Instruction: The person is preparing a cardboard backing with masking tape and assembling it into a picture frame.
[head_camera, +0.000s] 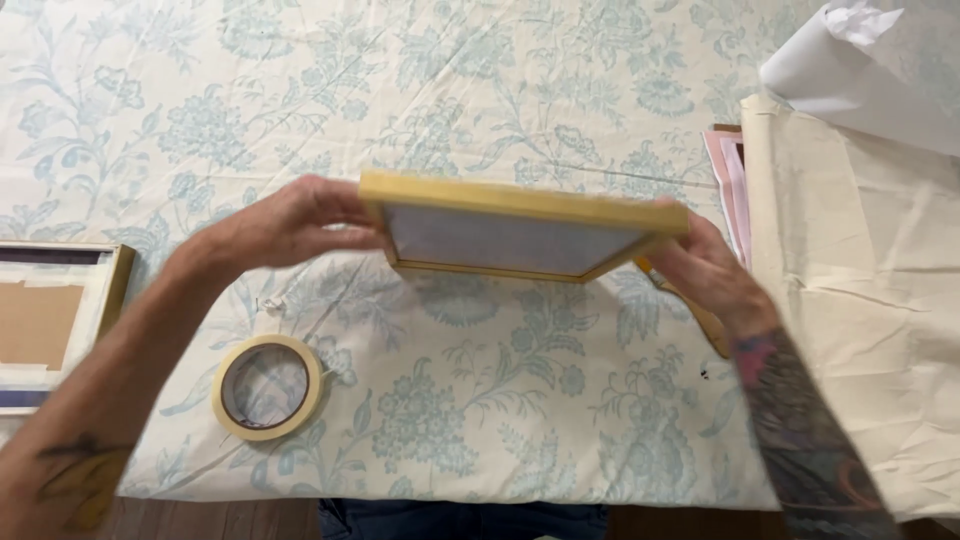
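The left hand (285, 225) and right hand (705, 265) each gripped one end of a yellow-edged frame (510, 232), holding it tilted above the floral cloth (480, 100) on the table. A tape roll (268, 386) lay near the left forearm.

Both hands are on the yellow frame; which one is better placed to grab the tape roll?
Probably left. The left hand grips the frame's left end, and the tape roll lies below it on the cloth. The right hand would have to cross over.

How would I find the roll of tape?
Start at the flowered cloth covering the table, then look under the left hand. The roll of tape lies flat there: a cream ring, the only round thing.
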